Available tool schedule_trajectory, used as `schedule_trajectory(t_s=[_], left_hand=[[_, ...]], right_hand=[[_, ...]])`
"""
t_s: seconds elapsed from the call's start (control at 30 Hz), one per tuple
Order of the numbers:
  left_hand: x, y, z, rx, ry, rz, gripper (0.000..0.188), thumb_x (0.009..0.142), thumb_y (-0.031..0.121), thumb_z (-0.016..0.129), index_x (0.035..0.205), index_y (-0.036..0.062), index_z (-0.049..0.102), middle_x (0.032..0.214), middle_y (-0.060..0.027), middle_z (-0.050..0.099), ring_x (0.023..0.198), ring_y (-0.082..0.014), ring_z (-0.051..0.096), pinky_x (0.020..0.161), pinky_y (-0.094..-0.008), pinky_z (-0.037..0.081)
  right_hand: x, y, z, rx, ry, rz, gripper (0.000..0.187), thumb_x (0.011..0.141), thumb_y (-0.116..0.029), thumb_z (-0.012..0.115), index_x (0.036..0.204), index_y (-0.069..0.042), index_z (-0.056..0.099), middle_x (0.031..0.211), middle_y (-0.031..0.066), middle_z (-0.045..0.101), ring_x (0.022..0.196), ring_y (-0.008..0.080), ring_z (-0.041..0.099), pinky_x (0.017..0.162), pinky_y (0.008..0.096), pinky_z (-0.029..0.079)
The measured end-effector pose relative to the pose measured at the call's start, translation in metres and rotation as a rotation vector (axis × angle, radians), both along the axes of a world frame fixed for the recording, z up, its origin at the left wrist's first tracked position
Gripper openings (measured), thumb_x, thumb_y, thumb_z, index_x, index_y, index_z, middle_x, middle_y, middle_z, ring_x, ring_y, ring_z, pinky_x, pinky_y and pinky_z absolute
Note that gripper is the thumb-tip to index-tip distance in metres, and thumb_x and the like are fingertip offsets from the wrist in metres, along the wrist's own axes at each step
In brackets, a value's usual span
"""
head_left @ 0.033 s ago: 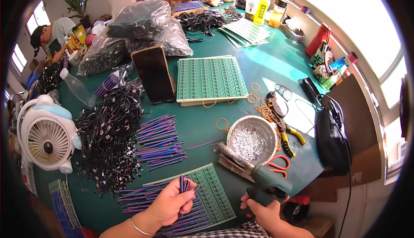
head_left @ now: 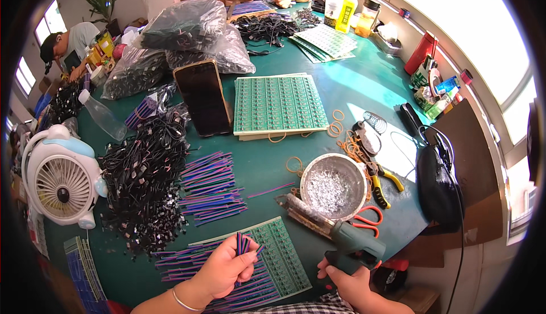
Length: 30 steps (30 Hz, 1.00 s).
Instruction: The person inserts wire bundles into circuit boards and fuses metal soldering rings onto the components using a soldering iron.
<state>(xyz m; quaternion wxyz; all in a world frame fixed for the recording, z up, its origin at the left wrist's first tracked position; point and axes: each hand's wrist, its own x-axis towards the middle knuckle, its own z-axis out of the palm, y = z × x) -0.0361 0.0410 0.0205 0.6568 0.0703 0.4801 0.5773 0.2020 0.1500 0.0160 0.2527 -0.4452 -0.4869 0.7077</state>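
My left hand (head_left: 228,264) is closed around a small bunch of thin blue, purple and pink wires (head_left: 243,242). Under it lies a green circuit board panel (head_left: 278,252), with many such wires laid in rows across its left part. At the lower right, my right hand (head_left: 348,283) grips the handle of a dark green pistol-shaped soldering gun (head_left: 357,244). The gun's front points up and left, toward a brownish metal piece (head_left: 307,214) beside the bowl. Its tip is hard to make out.
Silvery scraps fill a round bowl (head_left: 333,185); red-handled scissors (head_left: 368,218) and yellow-black pliers (head_left: 384,186) lie beside it. Loose wires (head_left: 211,189), black cables (head_left: 145,183) and a white fan (head_left: 62,183) are leftward. A phone (head_left: 203,98) stands by stacked panels (head_left: 280,105). Two people work beyond.
The soldering gun in my right hand has tilted and shifted slightly downward, away from the bowl. My left hand stays almost still on the wires.
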Motion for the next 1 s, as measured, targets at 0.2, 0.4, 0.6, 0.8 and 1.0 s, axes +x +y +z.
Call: schedule_trajectory(t_s=[0.2,0.4,0.6,0.8,1.0], left_hand=[[-0.028,0.016,0.017,0.219,1.175,-0.073,0.022,0.078,-0.003,0.072,0.093,0.0066,0.06,0.079,-0.0026,0.057,0.06,-0.0112,0.054,0.052,-0.0251,0.045],[-0.029,0.031,-0.002,0.429,1.847,-0.229,0.024,0.07,0.003,0.069,0.094,0.0085,0.067,0.083,-0.0053,0.057,0.063,-0.0193,0.059,0.051,-0.0298,0.047],[-0.022,0.033,-0.024,0.489,1.948,-0.319,0.022,0.076,0.01,0.064,0.097,0.0078,0.066,0.085,-0.0028,0.055,0.063,-0.0171,0.056,0.05,-0.0293,0.044],[-0.021,0.032,-0.023,0.447,1.947,-0.315,0.022,0.071,0.008,0.068,0.093,0.0084,0.067,0.084,-0.0033,0.057,0.064,-0.0201,0.059,0.051,-0.0319,0.048],[-0.02,0.033,-0.025,0.443,1.954,-0.312,0.021,0.071,0.009,0.068,0.092,0.0084,0.067,0.082,-0.0035,0.056,0.062,-0.0194,0.059,0.05,-0.0314,0.048]], right_hand=[[0.031,0.009,-0.001,0.047,-0.009,0.037,0.035,0.081,0.004,0.056,0.116,0.005,0.052,0.096,0.0177,0.065,0.077,0.022,0.065,0.07,0.0351,0.055],[0.069,0.017,-0.005,0.182,-0.032,0.16,0.042,0.087,-0.005,0.057,0.127,0.003,0.045,0.106,0.0205,0.064,0.077,0.0221,0.066,0.069,0.0337,0.056],[0.037,-0.009,0.002,0.116,-0.012,0.118,0.031,0.089,-0.018,0.063,0.112,0.002,0.059,0.087,0.0119,0.066,0.071,0.0201,0.061,0.065,0.0359,0.051],[0.037,-0.003,-0.005,0.426,-0.182,0.345,0.024,0.085,-0.013,0.066,0.105,0.001,0.062,0.084,0.0124,0.066,0.071,0.0271,0.062,0.071,0.0409,0.051],[0.054,-0.007,-0.033,1.304,-0.311,0.639,0.059,0.076,-0.011,0.076,0.127,0.002,0.049,0.101,0.0144,0.064,0.095,0.0331,0.061,0.089,0.0425,0.047]])
